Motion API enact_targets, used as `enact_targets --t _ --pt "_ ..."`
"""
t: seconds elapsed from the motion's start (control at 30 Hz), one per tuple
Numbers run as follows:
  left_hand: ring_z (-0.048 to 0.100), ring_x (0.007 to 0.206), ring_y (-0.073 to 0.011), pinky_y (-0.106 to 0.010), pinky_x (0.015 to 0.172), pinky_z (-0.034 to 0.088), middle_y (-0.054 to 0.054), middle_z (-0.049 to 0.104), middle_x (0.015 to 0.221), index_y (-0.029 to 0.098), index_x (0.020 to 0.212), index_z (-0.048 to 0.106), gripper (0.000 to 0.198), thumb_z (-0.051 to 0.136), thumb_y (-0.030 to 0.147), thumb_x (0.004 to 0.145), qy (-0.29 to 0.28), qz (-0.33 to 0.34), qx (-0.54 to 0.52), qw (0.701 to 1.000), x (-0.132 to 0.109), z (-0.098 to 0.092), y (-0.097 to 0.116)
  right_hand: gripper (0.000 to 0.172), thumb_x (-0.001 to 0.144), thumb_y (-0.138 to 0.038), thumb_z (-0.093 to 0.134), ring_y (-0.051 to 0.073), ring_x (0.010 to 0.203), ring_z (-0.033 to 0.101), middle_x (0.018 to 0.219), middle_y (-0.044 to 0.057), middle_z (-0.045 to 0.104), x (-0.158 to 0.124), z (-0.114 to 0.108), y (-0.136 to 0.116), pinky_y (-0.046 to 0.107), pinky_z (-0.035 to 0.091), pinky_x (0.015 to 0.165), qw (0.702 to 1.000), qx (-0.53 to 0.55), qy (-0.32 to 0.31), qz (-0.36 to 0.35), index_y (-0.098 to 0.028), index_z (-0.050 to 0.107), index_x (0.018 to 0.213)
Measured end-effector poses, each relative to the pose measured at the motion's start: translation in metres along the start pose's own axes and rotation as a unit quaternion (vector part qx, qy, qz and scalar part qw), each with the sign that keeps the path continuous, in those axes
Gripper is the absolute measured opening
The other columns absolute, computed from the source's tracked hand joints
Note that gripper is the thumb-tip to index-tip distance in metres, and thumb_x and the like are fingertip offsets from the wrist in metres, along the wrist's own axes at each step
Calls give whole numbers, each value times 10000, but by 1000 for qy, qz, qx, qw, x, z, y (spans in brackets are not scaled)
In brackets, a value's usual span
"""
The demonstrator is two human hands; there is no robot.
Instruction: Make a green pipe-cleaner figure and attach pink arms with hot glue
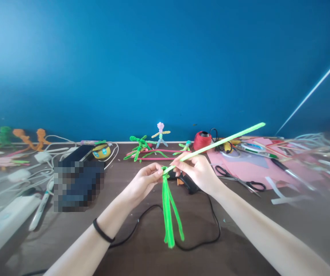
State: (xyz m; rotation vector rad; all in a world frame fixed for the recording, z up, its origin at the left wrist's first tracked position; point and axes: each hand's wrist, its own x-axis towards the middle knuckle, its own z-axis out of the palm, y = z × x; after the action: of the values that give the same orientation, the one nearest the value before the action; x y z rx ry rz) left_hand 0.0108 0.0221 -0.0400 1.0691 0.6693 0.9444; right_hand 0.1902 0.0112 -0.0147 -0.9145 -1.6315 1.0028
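My left hand point(149, 178) pinches the top of a bunch of bright green pipe cleaners point(167, 212), whose loose ends hang down over the table. Close beside it, my right hand point(195, 168) grips a lighter green pipe cleaner point(225, 145). One end of this piece meets the head of the bunch, while its long free end slants up to the right. The fingertips of both hands nearly touch at the joint and partly cover it, so I cannot tell how the pieces are fastened there.
Behind my hands stand small pipe-cleaner figures point(160, 135) and a red thread spool point(202, 141). Black-handled scissors point(241, 181) lie right, by pink paper point(291, 168). A black cable point(215, 230) loops below. At left are a marker point(41, 209), white cables and a power strip point(12, 218).
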Motion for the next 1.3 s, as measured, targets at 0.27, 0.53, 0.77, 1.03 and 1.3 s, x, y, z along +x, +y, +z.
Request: enact_targets --t 0.27,0.53,0.77,1.03,1.3 --pt "432 553 -82 -210 535 296 11 507 598 142 648 532 198 682 271 662 2 -15 -35 999 -2 1 2 179 752 -331 607 107 522 530 557 -9 560 1 -1 4 229 403 505 999 46 -23 16 -153 599 727" --pt "418 515 -76 -202 507 286 23 489 553 144 630 544 215 704 287 630 10 -13 -36 999 -2 4 4 218 662 -310 687 92 481 495 516 -30 540 0 3 2 224 400 480 992 110 -24 61 -162 527 648" --pt "455 550 -80 -197 560 334 15 504 570 132 646 572 192 710 264 630 20 -5 -48 999 -3 4 3 249 633 -290 695 85 440 483 479 -44 530 0 7 2 222 387 461 985 137 -38 95 -165 480 617" --pt "498 569 -91 -212 583 365 -1 551 614 133 716 599 142 680 240 671 9 -31 -84 996 -7 7 5 232 657 -288 667 83 460 481 494 -46 526 1 6 8 219 379 475 980 142 -68 121 -170 467 656" --pt "507 569 -82 -214 582 374 7 572 638 136 756 615 181 704 248 645 2 -49 -120 992 -8 9 5 227 683 -282 664 78 467 484 502 -40 546 1 6 12 210 353 483 973 180 -94 114 -162 472 658"
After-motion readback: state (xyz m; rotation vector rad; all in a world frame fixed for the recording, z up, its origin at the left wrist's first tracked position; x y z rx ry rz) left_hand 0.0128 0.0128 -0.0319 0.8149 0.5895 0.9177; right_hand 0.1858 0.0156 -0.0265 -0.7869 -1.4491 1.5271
